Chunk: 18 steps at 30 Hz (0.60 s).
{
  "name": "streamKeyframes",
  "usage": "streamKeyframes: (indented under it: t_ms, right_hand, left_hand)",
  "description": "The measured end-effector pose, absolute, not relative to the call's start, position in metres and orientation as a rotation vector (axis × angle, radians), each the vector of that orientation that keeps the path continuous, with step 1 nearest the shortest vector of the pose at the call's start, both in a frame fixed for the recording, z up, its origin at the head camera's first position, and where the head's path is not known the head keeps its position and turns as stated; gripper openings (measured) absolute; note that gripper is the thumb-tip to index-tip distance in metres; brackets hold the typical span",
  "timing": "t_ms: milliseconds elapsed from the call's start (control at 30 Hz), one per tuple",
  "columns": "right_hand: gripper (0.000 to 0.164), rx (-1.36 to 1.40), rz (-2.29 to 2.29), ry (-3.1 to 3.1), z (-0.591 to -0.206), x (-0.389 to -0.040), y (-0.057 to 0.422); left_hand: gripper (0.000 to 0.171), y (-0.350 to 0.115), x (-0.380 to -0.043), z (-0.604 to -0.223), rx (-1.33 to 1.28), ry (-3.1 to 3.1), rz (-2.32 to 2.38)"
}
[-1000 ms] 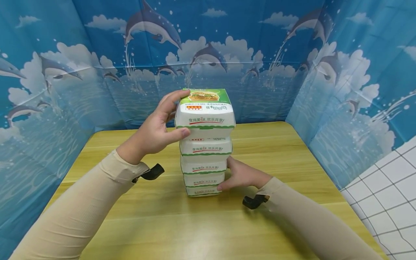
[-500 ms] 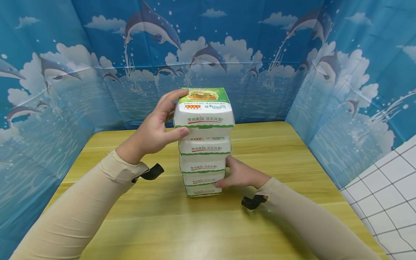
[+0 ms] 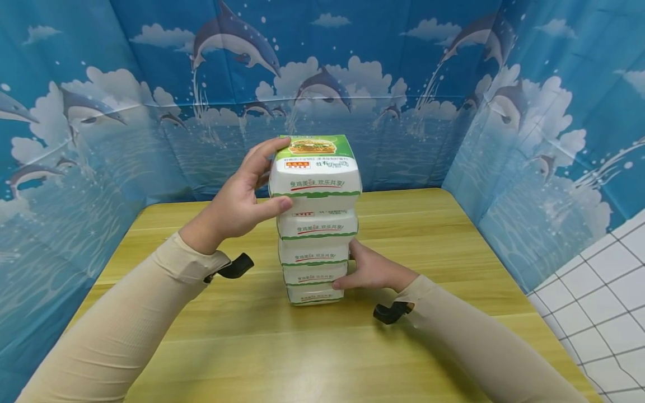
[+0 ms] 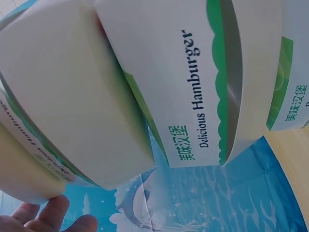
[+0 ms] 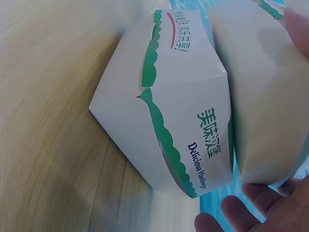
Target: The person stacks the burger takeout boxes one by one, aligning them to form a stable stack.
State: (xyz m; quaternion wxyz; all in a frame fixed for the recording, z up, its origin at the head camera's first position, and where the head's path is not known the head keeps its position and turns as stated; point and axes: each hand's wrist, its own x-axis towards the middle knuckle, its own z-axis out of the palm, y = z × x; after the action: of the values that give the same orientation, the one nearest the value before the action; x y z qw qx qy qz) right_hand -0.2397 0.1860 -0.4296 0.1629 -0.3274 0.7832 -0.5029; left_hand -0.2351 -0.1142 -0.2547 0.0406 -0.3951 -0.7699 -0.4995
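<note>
A tall stack of several white-and-green paper hamburger boxes stands upright on the wooden table (image 3: 242, 336). At its top is a box (image 3: 314, 183) with a burger picture on its green lid. My left hand (image 3: 237, 204) holds this top box at its left side, thumb in front and fingers towards the back. Low on the right side, my right hand (image 3: 375, 268) grips the stack around the second box from the bottom (image 3: 304, 275), its thumb on the front. Beneath that sits the bottom box (image 3: 312, 294). In the right wrist view, fingertips (image 5: 241, 208) show beside the boxes.
Blue dolphin-print curtains (image 3: 322, 89) enclose the table at the back and sides. White tiles (image 3: 599, 296) show at the right. A black wrist mount (image 3: 237, 266) sticks out from the left sleeve, and another black mount (image 3: 390, 313) from the right.
The stack has shifted very slightly to the left, the upper boxes most. My right hand has moved a little left with it. The left hand keeps its hold on the top box.
</note>
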Motion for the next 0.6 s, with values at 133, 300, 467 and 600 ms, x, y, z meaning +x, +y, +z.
streamKeyframes:
  t_ms: [133,300,467,600]
  right_hand:
    - [0.102,-0.95,-1.427,2.216,-0.4281,-0.2387,0.187]
    - [0.101,-0.948,-1.392,2.232,-0.4257,-0.2376,0.189]
    - [0.102,-0.939,-1.368,2.241,-0.425,-0.2373,0.1907]
    - [0.102,-0.95,-1.387,2.211,-0.4247,-0.2371,0.1911]
  left_hand:
    - [0.095,-0.114,-0.2354,-0.2546,-1.215,-2.356,-1.528]
    - [0.1,-0.1135,-0.2351,-0.2545,-1.22,-2.35,-1.533]
    - [0.102,-0.1132,-0.2346,-0.2545,-1.213,-2.355,-1.538]
    - [0.102,-0.1129,-0.2341,-0.2544,-1.212,-2.355,-1.542]
